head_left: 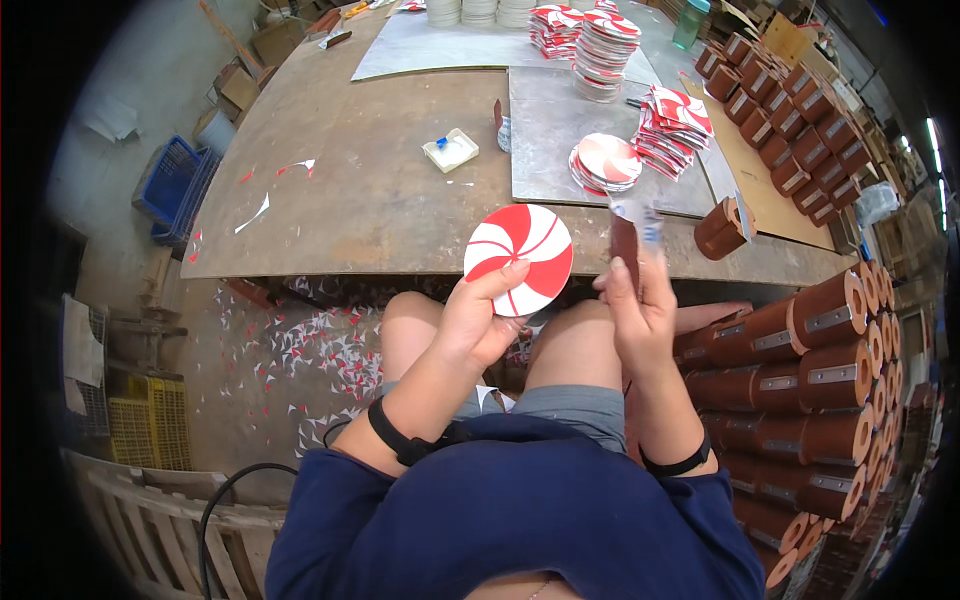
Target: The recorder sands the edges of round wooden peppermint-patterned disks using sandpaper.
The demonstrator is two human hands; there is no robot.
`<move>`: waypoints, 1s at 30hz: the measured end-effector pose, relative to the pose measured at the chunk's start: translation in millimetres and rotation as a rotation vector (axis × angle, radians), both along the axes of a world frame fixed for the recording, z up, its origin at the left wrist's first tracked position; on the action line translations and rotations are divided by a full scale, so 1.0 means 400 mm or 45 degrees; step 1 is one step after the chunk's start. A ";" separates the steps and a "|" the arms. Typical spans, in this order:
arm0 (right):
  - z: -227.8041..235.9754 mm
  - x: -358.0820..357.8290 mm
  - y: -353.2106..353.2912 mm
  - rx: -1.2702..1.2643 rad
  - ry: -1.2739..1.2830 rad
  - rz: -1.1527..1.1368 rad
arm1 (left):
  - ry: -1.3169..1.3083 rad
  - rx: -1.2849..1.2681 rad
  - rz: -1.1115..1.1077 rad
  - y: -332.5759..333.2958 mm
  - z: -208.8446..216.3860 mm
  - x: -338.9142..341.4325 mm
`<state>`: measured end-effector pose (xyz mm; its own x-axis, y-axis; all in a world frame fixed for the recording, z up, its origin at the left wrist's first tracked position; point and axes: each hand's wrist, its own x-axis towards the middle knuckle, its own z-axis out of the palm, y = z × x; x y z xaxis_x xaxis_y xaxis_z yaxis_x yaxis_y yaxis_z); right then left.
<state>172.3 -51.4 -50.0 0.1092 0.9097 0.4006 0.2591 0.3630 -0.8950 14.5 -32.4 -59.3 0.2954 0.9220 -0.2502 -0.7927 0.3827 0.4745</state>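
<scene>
My left hand (pixel 483 318) grips a round disc (pixel 520 248) with a red and white swirl, thumb across its face and fingers underneath. To its right, my right hand (pixel 640 310) is closed around a flat brown tool (pixel 625 245) with a whitish, blue-marked part. Motion blurs the tool, and its exact kind cannot be made out. The disc and tool are apart, both above my lap at the table's near edge. Just beyond them lies a short pile of swirl discs (pixel 606 160), beside a stack of red and white swirl sheets (pixel 680 115).
A white dish (pixel 450 150) and another brown strip (pixel 501 122) lie on the wooden table (pixel 350 200). Taller disc stacks (pixel 603 60) stand farther back. A brown cylinder (pixel 722 228) sits at the right edge; many more (pixel 800 385) are piled beside me. Scraps (pixel 320 360) litter the floor.
</scene>
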 end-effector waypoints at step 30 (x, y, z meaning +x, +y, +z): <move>-0.135 0.052 0.000 0.296 -0.476 -0.104 | 0.108 0.077 -0.107 -0.009 0.012 -0.033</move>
<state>193.1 -51.5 -103.9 -0.0143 0.7851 0.6192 0.5857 0.5085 -0.6312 1.4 -36.0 -54.6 0.3526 0.9090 -0.2222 -0.7152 0.4149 0.5624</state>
